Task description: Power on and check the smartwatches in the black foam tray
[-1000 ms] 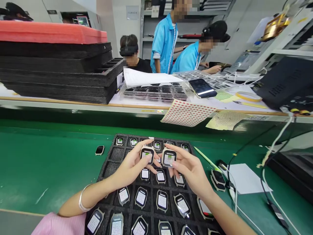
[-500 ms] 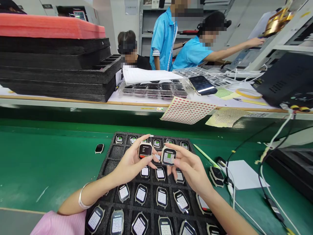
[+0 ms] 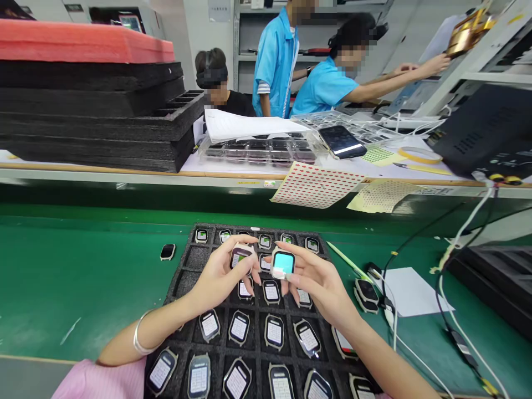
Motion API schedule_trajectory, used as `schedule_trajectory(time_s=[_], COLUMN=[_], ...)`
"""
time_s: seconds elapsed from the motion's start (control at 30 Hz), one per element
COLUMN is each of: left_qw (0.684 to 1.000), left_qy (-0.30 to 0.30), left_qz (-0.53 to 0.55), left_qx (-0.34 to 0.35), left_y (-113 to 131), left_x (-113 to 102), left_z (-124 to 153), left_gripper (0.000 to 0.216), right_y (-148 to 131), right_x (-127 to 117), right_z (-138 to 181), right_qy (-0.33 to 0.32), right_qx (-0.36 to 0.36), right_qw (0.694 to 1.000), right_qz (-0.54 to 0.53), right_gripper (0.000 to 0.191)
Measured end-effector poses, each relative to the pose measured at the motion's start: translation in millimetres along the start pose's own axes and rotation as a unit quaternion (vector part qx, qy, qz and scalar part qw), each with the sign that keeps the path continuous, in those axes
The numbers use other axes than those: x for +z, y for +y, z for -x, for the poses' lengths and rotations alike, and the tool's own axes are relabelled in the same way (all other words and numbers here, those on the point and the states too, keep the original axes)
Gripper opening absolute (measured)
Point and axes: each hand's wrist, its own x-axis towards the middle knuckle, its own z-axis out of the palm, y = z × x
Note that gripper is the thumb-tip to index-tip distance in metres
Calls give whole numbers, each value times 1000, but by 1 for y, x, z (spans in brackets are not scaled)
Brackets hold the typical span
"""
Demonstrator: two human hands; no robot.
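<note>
My left hand (image 3: 226, 271) grips a square smartwatch body (image 3: 238, 256) without a strap, its thumb lying across the lit screen. Beside it, my right hand (image 3: 318, 277) holds a second smartwatch body (image 3: 283, 264) by its edges; that screen glows bright cyan. The two watches are held close together, apart from each other, above a black foam tray (image 3: 189, 280). Rows of similar watches sit in the tray's compartments, many with white lit screens, such as one watch (image 3: 274, 331) below my hands. A few compartments at the tray's left hold nothing.
One dark watch (image 3: 168, 252) lies on the green bench left of the tray. To the right are two stacked watches (image 3: 366, 295), a green pen (image 3: 347, 257), white paper (image 3: 415, 291) and cables. The shelf carries stacked foam trays (image 3: 91, 116) and a phone (image 3: 341, 141). Co-workers are behind.
The right-hand watch's screen has turned from a white and green page to bright cyan. The left-hand watch has tilted, and its text screen now shows different colours with my thumb across it.
</note>
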Motion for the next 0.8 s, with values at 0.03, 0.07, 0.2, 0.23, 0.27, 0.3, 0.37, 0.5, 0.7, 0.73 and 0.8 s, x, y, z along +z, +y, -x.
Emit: schedule_trajectory(time_s=[0.03, 0.07, 0.2, 0.23, 0.27, 0.3, 0.37, 0.5, 0.7, 0.73, 0.8], left_qw=[1000, 1000, 998, 998, 998, 998, 998, 997, 997, 997, 995], left_qy=[0, -4, -23, -21, -18, -15, -12, -28, -39, -36, -21], left_qz=[6, 15, 57, 62, 64, 64, 61, 59, 17, -8, -76], left_qx=[7, 13, 18, 13, 7, 1, -15, -37, -71, -71, -67], left_y=[0, -1, -2, -2, -3, -3, -6, -12, -35, -40, -49], left_x=[0, -1, 0, 1, 1, 1, 1, -3, -32, -41, -61], left_z=[0, 0, 0, -1, -1, -1, -2, 0, 7, 8, 10], left_gripper=[33, 38, 60, 62, 63, 63, 63, 76, 78, 75, 66], right_y=[1, 2, 6, 6, 7, 7, 7, 9, 23, 28, 38], right_x=[0, -1, -2, -3, -3, -4, -7, -20, -67, -77, -95], right_z=[0, 0, -1, -1, -1, 0, 4, 11, 12, 12, 13], right_qy=[-7, -9, 7, 5, 0, -6, -18, -37, 22, 26, 18], right_qx=[-2, -3, 5, 6, 5, 3, 3, 29, 56, 61, 61], right_qw=[1000, 1000, 999, 999, 999, 999, 998, 993, 956, 956, 949], right_qz=[4, 10, 41, 45, 46, 48, 58, 105, 287, 287, 310], right_gripper=[49, 52, 54, 53, 54, 54, 56, 65, 53, 54, 57])
